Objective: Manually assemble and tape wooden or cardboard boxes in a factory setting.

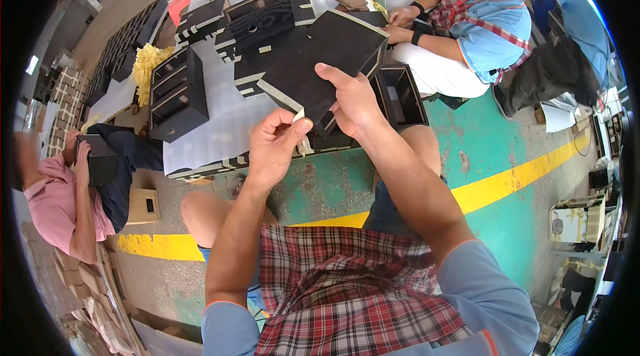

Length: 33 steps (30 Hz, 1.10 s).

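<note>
My right hand (358,104) grips a black box-like piece (313,56) by its near right side, the thumb lying on its flat top face. The piece is held tilted above the table's near edge, with pale tape along some of its edges. At its near left corner, my left hand (271,148) pinches a strip of pale yellow tape (299,116) between thumb and fingers. One end of the strip sticks up above the fingertips, and some tape hangs below them. The underside of the piece is mostly hidden.
On the white-covered table (223,103) stand a black box with compartments (180,123) and an open black box (260,26). Another open black box (403,93) is right of my hands. Crumpled yellow tape (150,66) lies left. Co-workers sit left and right, a black box (101,159) in the left one's hands.
</note>
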### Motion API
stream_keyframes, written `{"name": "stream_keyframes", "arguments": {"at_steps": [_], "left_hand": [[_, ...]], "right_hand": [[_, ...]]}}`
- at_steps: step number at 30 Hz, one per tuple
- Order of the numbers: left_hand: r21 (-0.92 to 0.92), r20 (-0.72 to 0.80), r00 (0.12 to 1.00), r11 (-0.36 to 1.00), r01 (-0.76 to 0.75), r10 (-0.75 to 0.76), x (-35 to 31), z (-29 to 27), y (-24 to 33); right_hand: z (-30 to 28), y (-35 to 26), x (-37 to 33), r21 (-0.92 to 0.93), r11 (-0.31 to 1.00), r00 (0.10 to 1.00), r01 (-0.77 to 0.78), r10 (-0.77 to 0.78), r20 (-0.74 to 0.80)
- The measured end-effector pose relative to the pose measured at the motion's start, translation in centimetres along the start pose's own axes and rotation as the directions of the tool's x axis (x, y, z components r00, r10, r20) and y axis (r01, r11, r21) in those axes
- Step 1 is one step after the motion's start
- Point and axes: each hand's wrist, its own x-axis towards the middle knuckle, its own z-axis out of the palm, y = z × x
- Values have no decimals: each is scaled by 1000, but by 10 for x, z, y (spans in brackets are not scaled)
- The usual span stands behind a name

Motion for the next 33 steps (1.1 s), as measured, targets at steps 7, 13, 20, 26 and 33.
{"name": "stream_keyframes", "arguments": {"at_steps": [7, 13, 20, 26, 33], "left_hand": [[83, -71, 991, 990, -110, 116, -3, -5, 2], [-26, -134, 981, 989, -144, 139, -1, -26, 18], [-226, -198, 972, 959, -172, 127, 2, -63, 32], [-141, -376, 898, 944, -299, 229, 6, -97, 54], [-114, -574, 784, 925, -363, 237, 11, -118, 56]], "right_hand": [[-2, -3, 0, -37, 998, 999, 49, -49, 13], [-10, -15, 10, 63, 998, 1000, 15, -16, 17], [-14, -29, 6, 66, 994, 996, -82, 78, 51], [-8, -34, 0, 50, 987, 984, -152, 146, 103], [8, -37, -17, -32, 999, 990, 15, -10, 141]]}}
